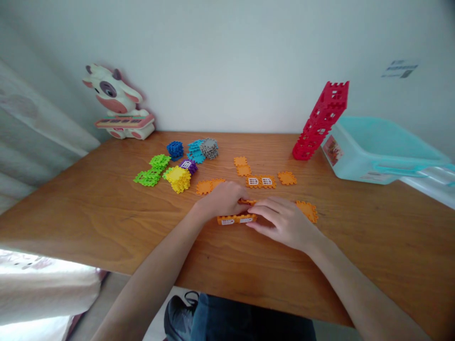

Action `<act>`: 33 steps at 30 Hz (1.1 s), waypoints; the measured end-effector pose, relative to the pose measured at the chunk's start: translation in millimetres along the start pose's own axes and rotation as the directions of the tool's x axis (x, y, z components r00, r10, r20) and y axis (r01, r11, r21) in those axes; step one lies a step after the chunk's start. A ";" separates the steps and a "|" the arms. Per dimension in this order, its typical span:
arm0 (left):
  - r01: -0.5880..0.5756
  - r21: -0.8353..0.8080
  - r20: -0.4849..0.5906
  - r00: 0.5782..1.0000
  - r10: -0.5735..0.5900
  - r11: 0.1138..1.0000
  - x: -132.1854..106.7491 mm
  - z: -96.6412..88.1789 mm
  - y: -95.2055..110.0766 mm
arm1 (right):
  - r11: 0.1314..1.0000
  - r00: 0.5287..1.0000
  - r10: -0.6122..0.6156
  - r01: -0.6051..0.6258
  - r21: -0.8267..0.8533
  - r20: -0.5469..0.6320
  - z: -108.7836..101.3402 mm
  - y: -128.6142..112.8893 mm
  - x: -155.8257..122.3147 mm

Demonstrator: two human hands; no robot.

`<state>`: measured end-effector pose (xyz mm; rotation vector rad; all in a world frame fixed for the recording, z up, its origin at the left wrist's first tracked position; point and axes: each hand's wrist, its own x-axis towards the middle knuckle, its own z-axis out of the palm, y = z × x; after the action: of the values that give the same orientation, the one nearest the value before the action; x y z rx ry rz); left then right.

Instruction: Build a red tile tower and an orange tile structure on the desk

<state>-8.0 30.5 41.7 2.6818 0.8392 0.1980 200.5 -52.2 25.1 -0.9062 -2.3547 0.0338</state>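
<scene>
Fingers: the left hand and right hand are meeting over orange interlocking blocks, both curving downward; from here I can't tell whether they are clenching or only resting.

Position: an orange window strip is lying directly under the meeting hands, and a partly hidden orange piece is showing between them.

Long axis: I'm reading the strip as running left to right across the table, rising slightly toward its right end.

Nearer hand: the right hand's fingertips are reaching the strip's right end, while the left hand is sitting beyond it, so the right looks slightly nearer.

Things: an orange square block is lying just beyond the right hand, and orange window blocks are sitting further up the table.

Rest: a red block tower is leaning beside a teal plastic bin, yellow blocks and green blocks are lying left of the hands, and a cow toy is standing against the wall.
</scene>
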 end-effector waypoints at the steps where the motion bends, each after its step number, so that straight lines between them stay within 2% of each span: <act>1: 0.007 0.007 0.005 1.000 -0.007 1.000 0.0 -0.3 0.4 | 1.000 1.000 0.001 -0.001 0.010 0.008 2.0 1.3 -0.9; 8: 0.016 0.029 -0.012 1.000 -0.015 0.999 0.3 -0.1 1.0 | 0.995 1.000 -0.012 0.009 0.101 0.026 2.0 1.6 -0.7; 11: 0.031 0.042 -0.006 1.000 -0.031 0.999 0.4 -0.7 2.0 | 0.996 0.997 -0.010 0.016 0.086 -0.074 -5.5 2.1 0.9; 13: 0.036 0.048 0.005 0.999 -0.037 0.998 0.6 -1.3 2.7 | 0.997 0.979 0.054 -0.041 0.070 -0.196 -12.0 8.1 0.4; 16: 0.027 0.061 0.034 0.999 -0.029 0.998 1.3 -1.2 2.8 | 0.963 0.910 0.271 -0.261 0.075 -0.315 -20.4 27.3 -4.2; 18: 0.008 0.074 0.052 0.999 -0.012 0.997 1.7 -0.8 2.0 | 0.920 0.870 0.389 -0.385 0.074 -0.303 -23.4 43.7 -9.7; 20: 0.002 0.091 0.061 0.998 -0.008 0.996 1.7 -0.9 0.7 | 0.896 0.860 0.442 -0.436 0.080 -0.257 -23.7 58.9 -15.8; 26: 0.032 0.124 0.091 0.995 -0.044 0.992 -2.2 -8.7 -7.5 | 0.944 0.949 0.316 -0.313 -0.105 0.012 -9.2 79.8 -29.5; 29: 0.057 0.148 0.103 0.992 -0.072 0.987 -4.8 -13.2 -11.5 | 0.936 0.949 0.299 -0.272 -0.225 0.097 -3.1 80.9 -32.5; 33: 0.085 0.170 0.096 0.990 -0.102 0.982 -7.0 -14.7 -15.8 | 0.897 0.939 0.335 -0.293 -0.329 0.078 -7.6 79.8 -31.7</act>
<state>-25.4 42.5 49.8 2.7684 0.9859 -0.0357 271.0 -12.1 -4.0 -1.4792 -2.3468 -0.1595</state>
